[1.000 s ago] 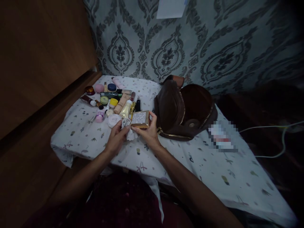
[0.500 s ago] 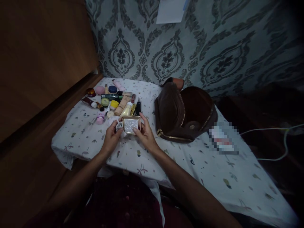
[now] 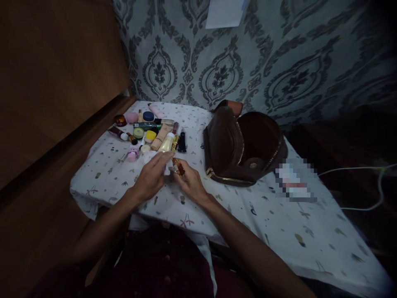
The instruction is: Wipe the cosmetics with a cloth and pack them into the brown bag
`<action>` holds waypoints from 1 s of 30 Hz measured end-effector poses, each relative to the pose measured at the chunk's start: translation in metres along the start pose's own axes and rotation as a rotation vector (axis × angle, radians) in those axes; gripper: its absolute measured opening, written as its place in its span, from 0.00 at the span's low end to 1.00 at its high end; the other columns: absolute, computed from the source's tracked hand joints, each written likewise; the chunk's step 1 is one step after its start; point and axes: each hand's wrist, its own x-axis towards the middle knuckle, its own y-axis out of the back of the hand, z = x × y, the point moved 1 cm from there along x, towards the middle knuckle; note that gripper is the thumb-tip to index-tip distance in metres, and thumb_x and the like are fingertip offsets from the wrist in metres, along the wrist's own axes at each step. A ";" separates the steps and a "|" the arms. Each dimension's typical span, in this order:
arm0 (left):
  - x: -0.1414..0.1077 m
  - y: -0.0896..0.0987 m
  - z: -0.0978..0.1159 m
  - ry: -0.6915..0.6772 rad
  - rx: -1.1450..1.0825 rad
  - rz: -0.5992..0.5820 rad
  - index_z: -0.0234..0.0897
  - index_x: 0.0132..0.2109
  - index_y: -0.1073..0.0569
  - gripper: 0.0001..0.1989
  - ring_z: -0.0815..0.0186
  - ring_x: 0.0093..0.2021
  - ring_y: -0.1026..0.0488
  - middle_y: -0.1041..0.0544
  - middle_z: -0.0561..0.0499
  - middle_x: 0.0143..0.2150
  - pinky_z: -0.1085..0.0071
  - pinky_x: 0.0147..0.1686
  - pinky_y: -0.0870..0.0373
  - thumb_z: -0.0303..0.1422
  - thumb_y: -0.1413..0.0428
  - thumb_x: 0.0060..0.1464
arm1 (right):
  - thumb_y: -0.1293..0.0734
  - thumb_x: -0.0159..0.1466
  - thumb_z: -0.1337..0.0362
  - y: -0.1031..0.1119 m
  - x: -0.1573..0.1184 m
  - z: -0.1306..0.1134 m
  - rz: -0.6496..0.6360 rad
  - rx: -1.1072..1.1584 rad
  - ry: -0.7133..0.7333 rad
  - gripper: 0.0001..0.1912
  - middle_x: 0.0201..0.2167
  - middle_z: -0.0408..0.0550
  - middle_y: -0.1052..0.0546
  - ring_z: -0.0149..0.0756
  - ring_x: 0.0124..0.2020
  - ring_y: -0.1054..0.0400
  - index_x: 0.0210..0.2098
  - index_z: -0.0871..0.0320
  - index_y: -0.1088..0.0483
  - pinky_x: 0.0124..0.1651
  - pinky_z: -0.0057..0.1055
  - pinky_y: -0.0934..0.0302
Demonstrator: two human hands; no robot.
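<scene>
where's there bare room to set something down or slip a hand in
The widest bare patch of patterned cloth lies between the brown bag and the right forearm. A narrow strip separates the bag from the black tube. Another patch lies left of the left hand, nearer than the pink bottle. Beyond that bottle, jars and tubes crowd together.

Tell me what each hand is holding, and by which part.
The right hand grips the gold case by its right-hand end. The left hand holds the white cloth; its fingers hide which part.
</scene>
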 end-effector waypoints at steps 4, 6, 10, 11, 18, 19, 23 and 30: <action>0.005 -0.004 0.012 -0.167 0.048 -0.091 0.34 0.61 0.35 0.30 0.57 0.61 0.33 0.28 0.38 0.58 0.53 0.62 0.34 0.16 0.56 0.52 | 0.35 0.57 0.66 -0.004 -0.001 0.008 -0.004 -0.004 -0.056 0.09 0.29 0.44 0.31 0.40 0.32 0.37 0.39 0.53 0.33 0.40 0.37 0.39; 0.008 -0.004 0.012 -0.213 0.050 -0.115 0.35 0.60 0.35 0.28 0.57 0.61 0.32 0.27 0.39 0.57 0.51 0.61 0.33 0.17 0.56 0.53 | 0.34 0.56 0.66 -0.006 0.000 0.010 0.006 0.038 -0.096 0.08 0.27 0.42 0.32 0.38 0.31 0.38 0.37 0.54 0.33 0.40 0.37 0.39; 0.011 0.001 -0.003 -0.100 0.003 -0.042 0.38 0.61 0.35 0.31 0.58 0.62 0.33 0.28 0.42 0.59 0.53 0.61 0.33 0.17 0.55 0.51 | 0.32 0.58 0.60 -0.008 0.005 0.009 0.067 0.312 -0.201 0.11 0.28 0.40 0.32 0.35 0.30 0.37 0.39 0.55 0.33 0.39 0.34 0.38; 0.011 0.002 -0.008 -0.053 -0.014 0.008 0.38 0.61 0.35 0.31 0.58 0.62 0.33 0.28 0.42 0.59 0.54 0.61 0.34 0.17 0.55 0.50 | 0.30 0.57 0.58 -0.008 0.007 0.008 0.078 0.407 -0.239 0.13 0.30 0.41 0.31 0.34 0.31 0.35 0.40 0.55 0.33 0.39 0.33 0.37; 0.006 -0.001 -0.014 0.257 -0.229 0.181 0.35 0.58 0.32 0.20 0.58 0.59 0.30 0.26 0.42 0.57 0.59 0.59 0.34 0.27 0.51 0.59 | 0.23 0.51 0.57 -0.007 0.012 0.008 0.187 1.017 -0.467 0.27 0.45 0.46 0.22 0.38 0.41 0.27 0.48 0.54 0.31 0.41 0.34 0.30; 0.004 -0.003 -0.012 0.293 -0.262 0.184 0.35 0.58 0.32 0.19 0.58 0.59 0.30 0.26 0.42 0.58 0.59 0.59 0.34 0.29 0.50 0.60 | 0.22 0.50 0.59 -0.006 0.013 0.008 0.205 1.061 -0.488 0.26 0.45 0.45 0.22 0.37 0.41 0.26 0.46 0.53 0.30 0.41 0.34 0.29; 0.001 -0.011 -0.004 0.390 -0.369 0.220 0.35 0.57 0.31 0.19 0.57 0.59 0.30 0.26 0.43 0.57 0.60 0.59 0.35 0.34 0.48 0.60 | 0.22 0.50 0.62 -0.004 0.014 0.012 0.295 1.146 -0.513 0.21 0.42 0.41 0.20 0.34 0.42 0.26 0.42 0.52 0.29 0.45 0.31 0.30; 0.004 -0.014 -0.007 0.506 -0.483 0.330 0.35 0.53 0.29 0.18 0.58 0.53 0.28 0.24 0.45 0.51 0.63 0.56 0.34 0.37 0.44 0.57 | 0.21 0.45 0.66 -0.010 0.017 0.013 0.345 1.054 -0.457 0.27 0.36 0.38 0.20 0.31 0.37 0.26 0.42 0.53 0.32 0.45 0.28 0.32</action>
